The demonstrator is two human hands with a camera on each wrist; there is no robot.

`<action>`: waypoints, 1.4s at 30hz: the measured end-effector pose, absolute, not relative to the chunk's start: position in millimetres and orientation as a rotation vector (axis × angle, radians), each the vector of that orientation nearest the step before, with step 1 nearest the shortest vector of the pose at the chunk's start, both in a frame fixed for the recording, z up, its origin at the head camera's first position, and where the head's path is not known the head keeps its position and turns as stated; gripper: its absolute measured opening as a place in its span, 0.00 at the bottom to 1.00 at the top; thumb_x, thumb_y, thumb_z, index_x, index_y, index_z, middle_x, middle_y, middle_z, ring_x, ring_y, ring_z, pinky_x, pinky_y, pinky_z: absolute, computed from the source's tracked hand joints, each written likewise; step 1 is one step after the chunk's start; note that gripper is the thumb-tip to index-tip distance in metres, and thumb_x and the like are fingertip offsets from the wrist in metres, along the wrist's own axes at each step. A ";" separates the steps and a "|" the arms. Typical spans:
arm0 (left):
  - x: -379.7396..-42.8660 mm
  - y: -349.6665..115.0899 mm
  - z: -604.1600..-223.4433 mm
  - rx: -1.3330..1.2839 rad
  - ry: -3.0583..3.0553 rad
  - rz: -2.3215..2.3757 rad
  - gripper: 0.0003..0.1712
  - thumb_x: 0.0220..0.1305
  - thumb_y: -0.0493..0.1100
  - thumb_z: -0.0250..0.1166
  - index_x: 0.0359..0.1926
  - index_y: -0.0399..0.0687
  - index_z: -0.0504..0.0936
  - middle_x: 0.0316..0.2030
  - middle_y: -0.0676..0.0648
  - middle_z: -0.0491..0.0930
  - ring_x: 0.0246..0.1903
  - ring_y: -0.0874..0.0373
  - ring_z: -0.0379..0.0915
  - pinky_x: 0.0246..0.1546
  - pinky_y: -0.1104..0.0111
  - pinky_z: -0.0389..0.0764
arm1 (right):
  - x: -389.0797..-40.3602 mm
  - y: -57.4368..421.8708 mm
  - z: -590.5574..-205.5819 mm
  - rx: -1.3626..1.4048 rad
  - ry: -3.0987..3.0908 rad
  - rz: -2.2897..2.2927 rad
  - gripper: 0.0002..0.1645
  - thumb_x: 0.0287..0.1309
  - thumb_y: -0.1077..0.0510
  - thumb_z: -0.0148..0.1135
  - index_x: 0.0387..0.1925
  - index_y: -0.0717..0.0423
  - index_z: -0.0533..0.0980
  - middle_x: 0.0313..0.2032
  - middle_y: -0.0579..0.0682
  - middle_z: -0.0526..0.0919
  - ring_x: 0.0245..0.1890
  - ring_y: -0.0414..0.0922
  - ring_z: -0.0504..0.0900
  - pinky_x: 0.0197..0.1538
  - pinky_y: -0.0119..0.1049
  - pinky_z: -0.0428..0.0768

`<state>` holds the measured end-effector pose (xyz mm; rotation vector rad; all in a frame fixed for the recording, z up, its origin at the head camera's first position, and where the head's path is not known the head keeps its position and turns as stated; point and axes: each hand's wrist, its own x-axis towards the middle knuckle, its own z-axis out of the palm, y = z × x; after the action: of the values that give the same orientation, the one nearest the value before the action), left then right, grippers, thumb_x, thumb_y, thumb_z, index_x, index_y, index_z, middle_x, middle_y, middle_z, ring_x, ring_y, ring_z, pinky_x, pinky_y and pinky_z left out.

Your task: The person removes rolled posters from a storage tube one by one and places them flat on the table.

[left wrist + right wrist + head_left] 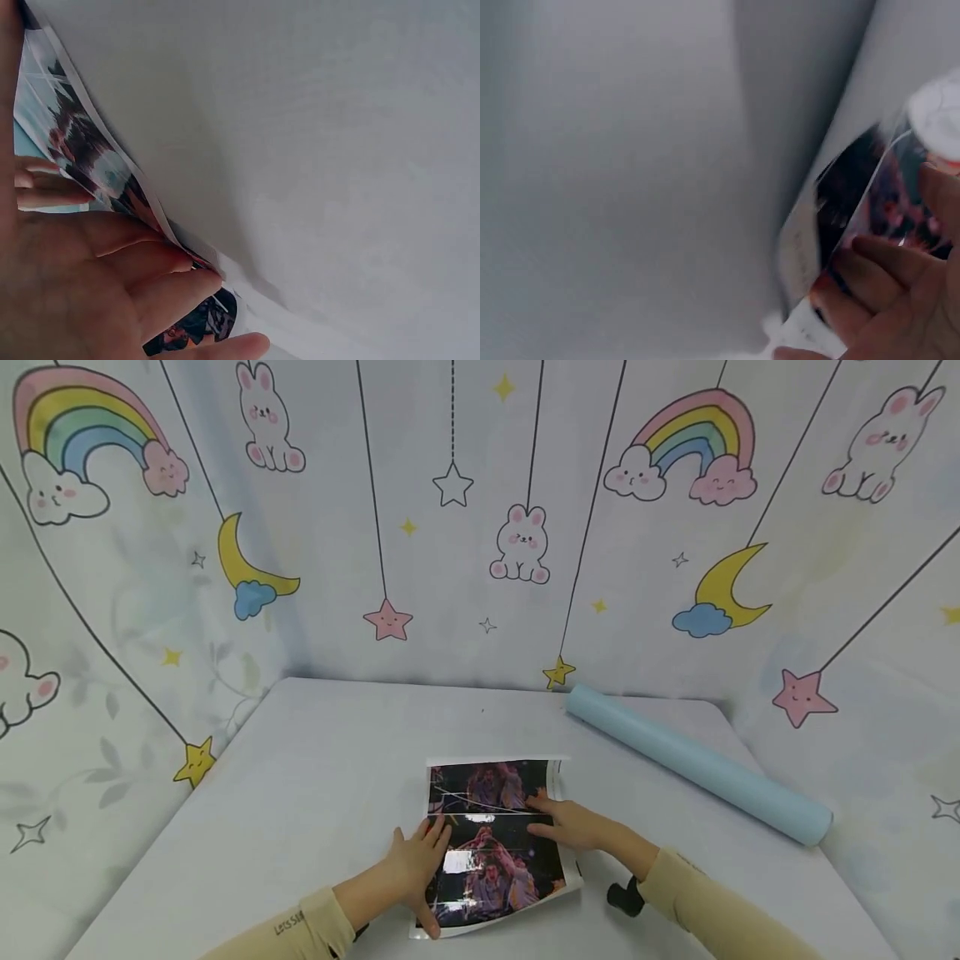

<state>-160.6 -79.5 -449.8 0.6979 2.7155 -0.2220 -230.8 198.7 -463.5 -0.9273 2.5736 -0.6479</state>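
Observation:
A glossy printed sheet [491, 839] with white margins lies on the table, showing two dark, colourful pictures of people one above the other. My left hand [416, 864] rests on its left edge, fingers spread and thumb near the lower left corner. Across from it, my right hand [577, 827] touches the right side with its fingers extended over the pictures. The left wrist view shows the left hand [97, 277] with loosely straight fingers along the sheet's edge [146, 191]. In the right wrist view, the fingers of the right hand [900, 289] lie on the glossy surface.
A long light-blue roll [697, 764] lies diagonally along the right side of the white table [337, 760]. Beside the right sleeve is a small black object [625, 897]. White cloth walls [330, 527] printed with rainbows, rabbits and stars stand behind and at both sides.

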 end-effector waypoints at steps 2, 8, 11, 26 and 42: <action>-160.0 -80.0 -450.1 0.723 2.720 -0.261 0.75 0.15 0.75 0.70 0.69 0.46 0.55 0.69 0.44 0.50 0.66 0.47 0.47 0.52 0.41 0.62 | -239.5 200.6 -465.5 -0.896 2.594 -0.640 0.36 0.65 0.45 0.48 0.63 0.68 0.59 0.62 0.70 0.58 0.60 0.63 0.62 0.58 0.55 0.63; -156.6 -81.6 -456.1 0.845 2.713 -0.324 0.77 0.13 0.78 0.67 0.70 0.51 0.52 0.69 0.48 0.49 0.67 0.50 0.47 0.51 0.40 0.61 | -261.5 209.1 -473.8 -0.785 2.664 -0.609 0.43 0.59 0.43 0.55 0.66 0.66 0.55 0.67 0.64 0.51 0.64 0.62 0.56 0.59 0.63 0.54; -152.0 -81.2 -458.7 0.886 2.715 -0.261 0.77 0.14 0.78 0.67 0.70 0.48 0.52 0.69 0.46 0.48 0.67 0.49 0.47 0.51 0.39 0.62 | -271.3 216.2 -479.0 -0.726 2.713 -0.525 0.51 0.53 0.38 0.59 0.67 0.63 0.53 0.69 0.60 0.49 0.67 0.59 0.49 0.59 0.67 0.45; -145.3 -73.3 -460.3 0.817 2.767 -0.253 0.78 0.13 0.80 0.65 0.67 0.40 0.56 0.68 0.41 0.52 0.66 0.46 0.50 0.57 0.45 0.58 | -309.3 207.1 -472.7 -0.590 2.717 -0.357 0.69 0.35 0.35 0.72 0.70 0.60 0.45 0.70 0.59 0.41 0.68 0.59 0.40 0.60 0.66 0.37; -156.3 -71.7 -455.4 0.778 2.713 -0.264 0.77 0.16 0.76 0.69 0.68 0.40 0.54 0.68 0.41 0.50 0.66 0.46 0.47 0.61 0.51 0.56 | -316.6 198.4 -470.2 -0.480 2.648 -0.307 0.70 0.36 0.38 0.72 0.70 0.60 0.41 0.70 0.61 0.36 0.68 0.59 0.35 0.59 0.67 0.36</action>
<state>-156.3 -71.7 -455.4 0.7783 2.7130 -0.2641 -316.6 198.4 -470.2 -0.4800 2.6480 -0.3074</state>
